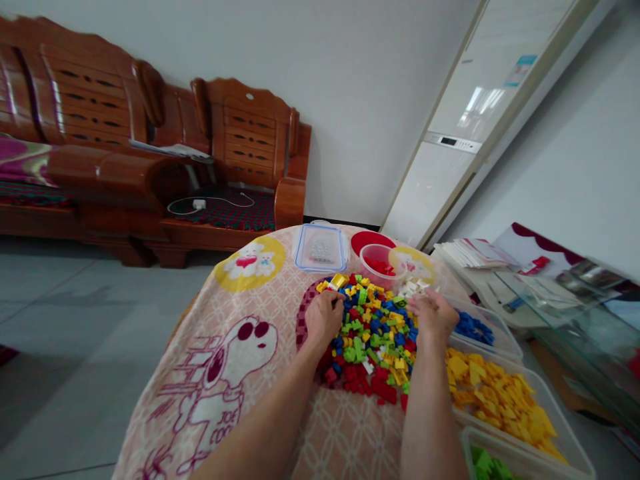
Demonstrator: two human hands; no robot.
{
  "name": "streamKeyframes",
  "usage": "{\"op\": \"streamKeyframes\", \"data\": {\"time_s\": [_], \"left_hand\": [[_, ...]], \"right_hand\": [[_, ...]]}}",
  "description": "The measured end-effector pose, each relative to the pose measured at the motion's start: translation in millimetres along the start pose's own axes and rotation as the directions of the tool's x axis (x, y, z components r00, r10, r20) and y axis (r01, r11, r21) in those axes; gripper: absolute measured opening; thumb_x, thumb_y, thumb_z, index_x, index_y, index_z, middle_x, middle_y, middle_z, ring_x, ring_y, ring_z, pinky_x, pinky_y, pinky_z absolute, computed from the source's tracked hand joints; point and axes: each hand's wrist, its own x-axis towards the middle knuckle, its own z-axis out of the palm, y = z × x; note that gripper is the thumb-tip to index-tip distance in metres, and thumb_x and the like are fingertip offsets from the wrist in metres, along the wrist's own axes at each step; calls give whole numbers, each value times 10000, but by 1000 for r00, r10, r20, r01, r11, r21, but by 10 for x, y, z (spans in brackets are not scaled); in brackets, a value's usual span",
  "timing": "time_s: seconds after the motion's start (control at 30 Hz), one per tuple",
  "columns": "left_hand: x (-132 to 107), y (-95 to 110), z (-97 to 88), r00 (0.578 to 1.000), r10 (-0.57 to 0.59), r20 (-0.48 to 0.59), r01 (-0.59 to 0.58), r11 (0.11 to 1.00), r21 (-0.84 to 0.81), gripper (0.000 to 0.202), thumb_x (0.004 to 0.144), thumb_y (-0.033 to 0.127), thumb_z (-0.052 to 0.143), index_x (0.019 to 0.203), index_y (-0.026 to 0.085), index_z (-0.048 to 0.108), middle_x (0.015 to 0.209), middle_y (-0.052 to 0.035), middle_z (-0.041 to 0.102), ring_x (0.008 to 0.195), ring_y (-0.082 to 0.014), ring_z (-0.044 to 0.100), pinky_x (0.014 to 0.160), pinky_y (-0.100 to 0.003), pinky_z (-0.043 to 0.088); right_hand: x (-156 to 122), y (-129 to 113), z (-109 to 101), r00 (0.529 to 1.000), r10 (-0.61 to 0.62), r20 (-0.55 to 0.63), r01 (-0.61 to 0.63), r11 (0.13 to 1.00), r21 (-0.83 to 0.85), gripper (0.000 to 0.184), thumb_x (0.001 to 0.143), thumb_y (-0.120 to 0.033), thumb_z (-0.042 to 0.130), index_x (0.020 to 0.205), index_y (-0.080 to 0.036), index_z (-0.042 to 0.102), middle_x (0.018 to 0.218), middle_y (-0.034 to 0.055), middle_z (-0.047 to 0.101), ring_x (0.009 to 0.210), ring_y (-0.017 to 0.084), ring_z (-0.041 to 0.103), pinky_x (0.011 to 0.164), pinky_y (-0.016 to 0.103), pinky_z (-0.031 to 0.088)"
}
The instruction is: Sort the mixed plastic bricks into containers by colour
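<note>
A heap of small plastic bricks in red, yellow, blue and green lies on a pink cartoon-printed cloth. My left hand rests on the heap's left edge, fingers curled down into the bricks. My right hand lies on the heap's right edge, fingers bent over the pieces. What either hand grips is hidden by its own fingers.
Clear tubs stand to the right: one with blue bricks, one with yellow, one with green. A round tub of red bricks, a red lid and a blue-rimmed lid sit behind. A wooden sofa is beyond.
</note>
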Motion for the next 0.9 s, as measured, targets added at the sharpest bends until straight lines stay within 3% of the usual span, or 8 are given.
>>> {"op": "streamKeyframes", "data": {"time_s": [0.1,0.17,0.43,0.6,0.67,0.8,0.83,0.9], "left_hand": [[14,-13,-8,1000,14,2,-14,1000,-20,255,835,235,519,953,248,744,1017,-15,736,912,-184,655,789,-275,461],[47,-45,-23,999,28,18,-27,998,-65,267,822,234,515,951,241,749,951,-21,741,860,-183,657,760,-277,467],[251,-234,-147,999,16,-36,-30,895,-446,298,775,262,506,909,145,746,755,-26,714,666,-144,621,608,-232,470],[192,-65,-309,972,233,-4,-214,885,-413,277,789,268,550,968,163,733,951,-60,731,873,-183,661,815,-295,518],[101,37,-358,890,439,123,-384,867,-316,305,750,288,644,1030,202,728,1133,-73,695,1080,-224,616,980,-353,463],[-143,158,-309,603,634,485,-638,748,-184,680,588,400,812,1236,292,637,1437,-92,496,1351,-327,404,1134,-518,282],[-198,168,-267,572,621,536,-665,734,-141,755,553,424,829,1267,307,613,1463,-96,464,1380,-354,355,1143,-576,223],[-279,173,-173,580,580,572,-685,728,-44,854,508,455,848,1307,319,577,1498,-110,413,1408,-395,285,1133,-663,107]], "right_hand": [[-107,-104,57,949,105,298,-70,989,-127,409,619,-365,676,934,-104,671,590,15,671,494,178,652,440,246,528],[-171,-155,96,917,111,383,-47,984,-174,401,659,-403,659,930,-109,675,598,21,677,486,171,647,436,241,519],[-186,-213,74,917,93,388,-14,979,-202,413,687,-431,639,936,-104,679,620,36,691,484,169,648,428,234,511],[-156,-242,55,927,85,366,-10,979,-203,418,682,-440,639,934,-110,686,609,31,689,484,171,650,427,235,515],[-148,-247,55,930,82,358,-6,978,-209,418,680,-438,640,936,-112,690,608,29,689,493,177,655,429,240,517],[-136,-249,50,938,80,338,-8,978,-211,418,674,-441,643,928,-114,692,605,29,688,502,187,661,425,242,514],[-135,-250,48,938,79,337,-8,978,-209,414,674,-445,645,922,-116,690,606,30,689,501,186,661,424,240,513],[-133,-252,42,939,79,334,-10,979,-205,404,674,-447,650,912,-122,685,606,30,687,494,182,657,419,236,509]]}}
